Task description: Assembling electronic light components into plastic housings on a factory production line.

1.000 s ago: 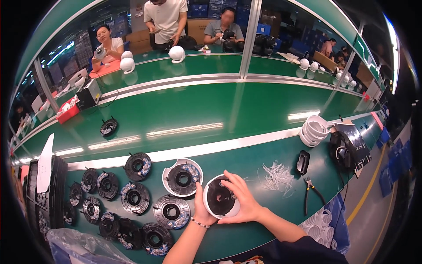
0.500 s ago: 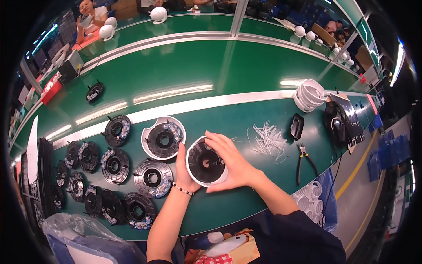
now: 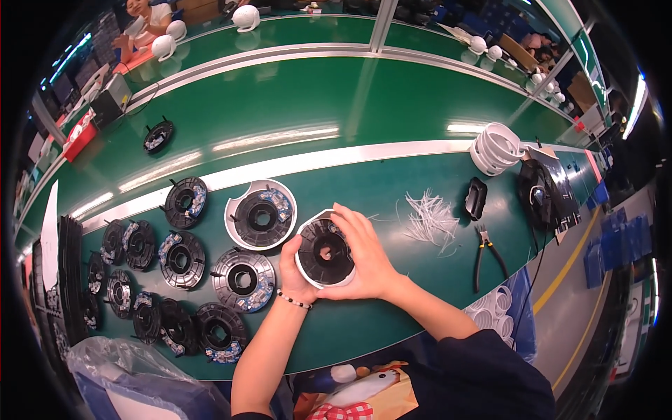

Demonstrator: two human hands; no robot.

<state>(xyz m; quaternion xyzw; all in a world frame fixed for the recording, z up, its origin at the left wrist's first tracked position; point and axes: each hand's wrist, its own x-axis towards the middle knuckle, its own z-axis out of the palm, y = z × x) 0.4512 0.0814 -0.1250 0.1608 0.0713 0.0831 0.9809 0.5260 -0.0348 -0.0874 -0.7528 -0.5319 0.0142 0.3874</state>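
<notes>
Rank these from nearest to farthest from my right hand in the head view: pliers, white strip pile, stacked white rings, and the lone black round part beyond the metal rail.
From your right hand:
1. White strip pile, to its right.
2. Pliers, farther right.
3. Stacked white rings, upper right.
4. Lone black round part, far upper left.
</notes>
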